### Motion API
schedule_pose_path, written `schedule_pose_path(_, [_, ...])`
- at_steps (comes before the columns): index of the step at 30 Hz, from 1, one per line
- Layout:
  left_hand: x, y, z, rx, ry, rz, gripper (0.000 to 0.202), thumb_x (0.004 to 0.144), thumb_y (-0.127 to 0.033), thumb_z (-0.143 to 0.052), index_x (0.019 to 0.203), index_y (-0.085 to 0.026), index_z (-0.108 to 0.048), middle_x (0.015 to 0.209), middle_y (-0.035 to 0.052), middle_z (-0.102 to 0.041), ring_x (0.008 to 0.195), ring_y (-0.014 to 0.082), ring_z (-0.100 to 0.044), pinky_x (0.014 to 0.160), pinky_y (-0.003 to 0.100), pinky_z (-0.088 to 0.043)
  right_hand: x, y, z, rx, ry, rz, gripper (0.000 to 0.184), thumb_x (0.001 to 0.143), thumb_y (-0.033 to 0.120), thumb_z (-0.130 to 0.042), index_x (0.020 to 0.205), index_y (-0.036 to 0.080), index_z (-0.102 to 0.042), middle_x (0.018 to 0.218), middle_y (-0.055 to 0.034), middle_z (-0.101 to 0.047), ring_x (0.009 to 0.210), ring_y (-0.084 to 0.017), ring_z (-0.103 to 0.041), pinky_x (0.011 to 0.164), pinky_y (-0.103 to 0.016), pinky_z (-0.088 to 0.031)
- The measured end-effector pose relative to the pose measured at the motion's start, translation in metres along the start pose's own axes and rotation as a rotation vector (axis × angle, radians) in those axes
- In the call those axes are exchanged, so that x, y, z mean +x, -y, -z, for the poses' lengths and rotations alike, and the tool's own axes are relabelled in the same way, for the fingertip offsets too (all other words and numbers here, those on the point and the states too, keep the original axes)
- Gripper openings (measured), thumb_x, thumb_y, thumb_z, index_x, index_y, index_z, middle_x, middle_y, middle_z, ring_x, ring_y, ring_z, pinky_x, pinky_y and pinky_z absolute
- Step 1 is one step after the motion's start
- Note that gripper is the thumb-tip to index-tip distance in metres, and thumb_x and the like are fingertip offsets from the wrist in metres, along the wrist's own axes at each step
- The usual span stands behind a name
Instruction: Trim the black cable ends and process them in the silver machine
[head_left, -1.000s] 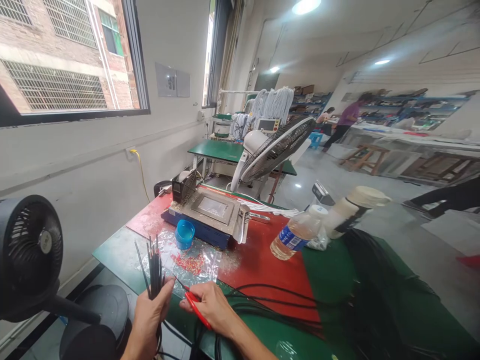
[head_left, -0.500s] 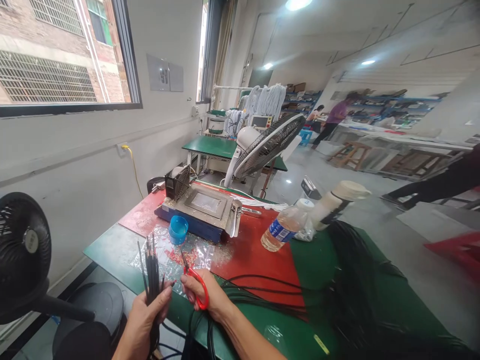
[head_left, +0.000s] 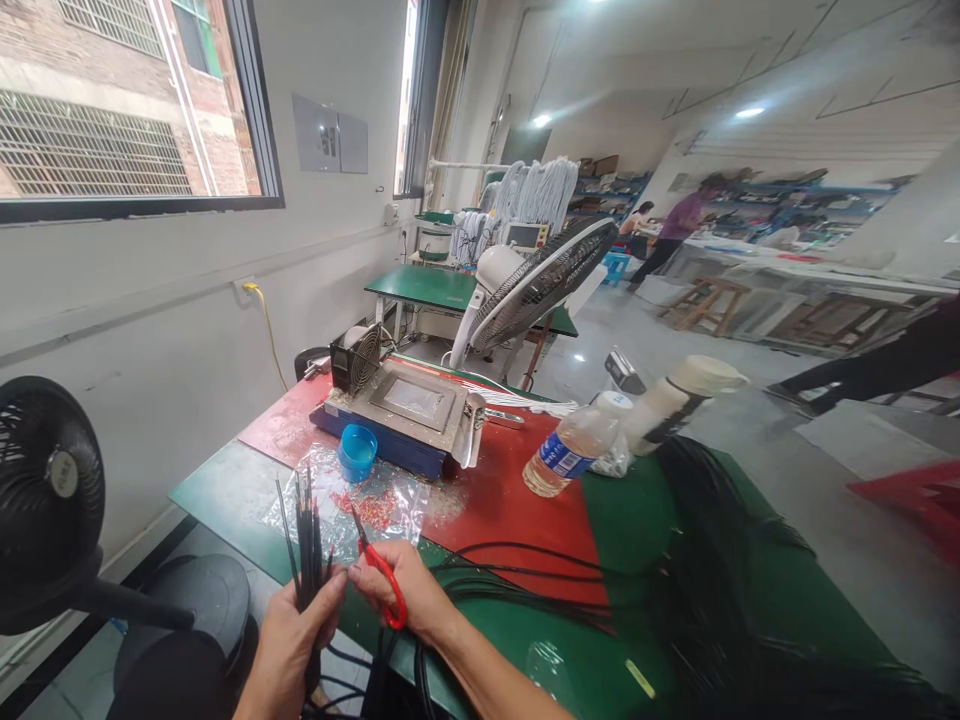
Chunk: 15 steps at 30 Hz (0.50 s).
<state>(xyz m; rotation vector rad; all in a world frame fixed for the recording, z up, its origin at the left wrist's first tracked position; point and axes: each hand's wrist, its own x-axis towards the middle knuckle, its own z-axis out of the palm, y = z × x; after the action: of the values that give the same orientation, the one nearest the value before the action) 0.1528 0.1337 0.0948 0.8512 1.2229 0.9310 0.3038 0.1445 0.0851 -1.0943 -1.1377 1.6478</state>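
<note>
My left hand (head_left: 296, 625) is closed around an upright bundle of black cables (head_left: 306, 530), whose tips show bits of red. Beside it, my right hand (head_left: 405, 590) grips red-handled scissors (head_left: 391, 580), their blades pointing up and away. The fingertips of both hands meet, or nearly so, near one cable end; what is between them is too small to make out. Just beyond lies a clear plastic sheet (head_left: 315, 480) strewn with small red and pale scraps (head_left: 375, 508). A blue cup (head_left: 358, 453) stands at the sheet's far edge.
A blue-based heating device (head_left: 412, 400) with a small fan sits behind the cup. To its right stand a labelled bottle (head_left: 566, 460) and a pale flask (head_left: 679, 400). More black cables (head_left: 705, 560) cover the table's right side. A black fan (head_left: 56, 490) is at left.
My right hand has shifted slightly left, bringing the scissors and fingertips closer to my left hand. The bundle stays in my left hand. The camera view has moved a little.
</note>
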Motion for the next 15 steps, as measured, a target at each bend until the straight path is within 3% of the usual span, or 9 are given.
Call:
schedule_pose_path(9, [0.0017, 0.0081, -0.0002, -0.090, 0.148, 0.011, 0.033, 0.072, -0.045, -0.068, 0.065, -0.014, -0.059, 0.054, -0.0029, -0.045, 0.047, 0.0067, -0.026, 0.043, 0.021, -0.018, -0.0026, 0.0017, -0.0034, 0.228, 0.087, -0.131, 0.053, 0.068, 0.064, -0.061, 0.063, 0.012, -0.054, 0.043, 0.0031, -0.049, 0.030, -0.005, -0.041, 0.027, -0.014, -0.025])
schedule_pose_path(15, [-0.0001, 0.0038, -0.0022, -0.121, 0.108, 0.035, 0.033, 0.069, -0.044, -0.071, 0.061, -0.014, -0.060, 0.050, -0.0041, -0.042, 0.046, 0.0063, -0.027, 0.042, 0.020, -0.019, -0.0051, 0.0055, -0.0077, 0.241, 0.072, -0.127, 0.051, 0.065, 0.059, -0.067, 0.058, 0.011, -0.054, 0.041, 0.0020, -0.050, 0.029, -0.004, -0.041, 0.026, -0.014, -0.026])
